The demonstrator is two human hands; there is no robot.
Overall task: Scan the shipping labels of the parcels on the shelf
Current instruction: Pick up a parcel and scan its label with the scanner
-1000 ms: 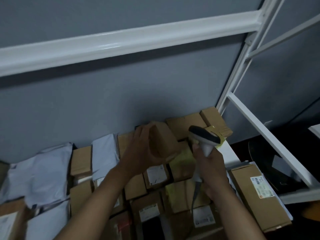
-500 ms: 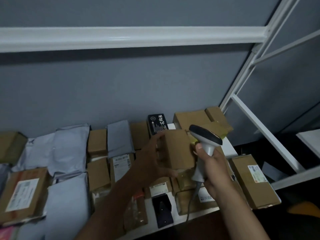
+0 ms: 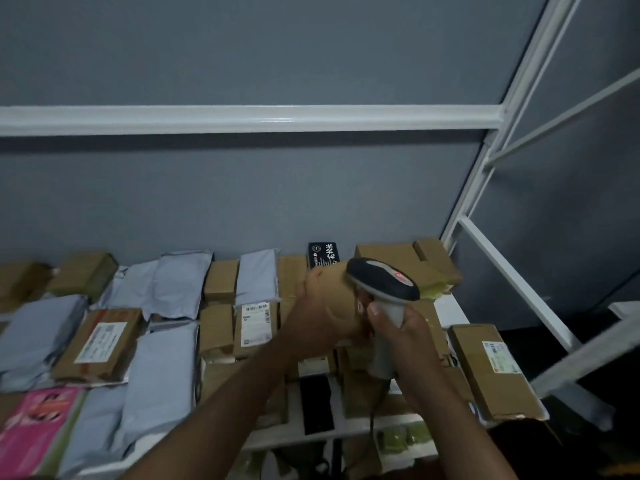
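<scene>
My left forearm comes up from the lower left on a slant, and my left hand (image 3: 313,315) has its fingers curled round a small brown box (image 3: 334,287), which I hold lifted above the shelf (image 3: 450,308). Just right of that box, nearly touching it, sits the dark head of the barcode scanner (image 3: 382,278), with a red light showing on its top. My right hand (image 3: 403,336) is wrapped round the scanner's pale grey handle, the forefinger laid across the front of the grip, and the right forearm runs down toward the lower right corner. The two hands are close together, the box between the left fingers and the scanner's head. I cannot see a label on the face of the box turned toward me.

Left of the held box, the shelf carries grey mailer bags (image 3: 162,348), a brown parcel with a white label (image 3: 98,342), a pink package (image 3: 38,424) at the near edge, and a labelled carton (image 3: 255,325) just beside my left wrist. Behind the held box stands a black box with white lettering (image 3: 323,256). Right of it a long labelled carton (image 3: 495,368) lies along the shelf's right end, by the white frame upright (image 3: 485,188)
</scene>
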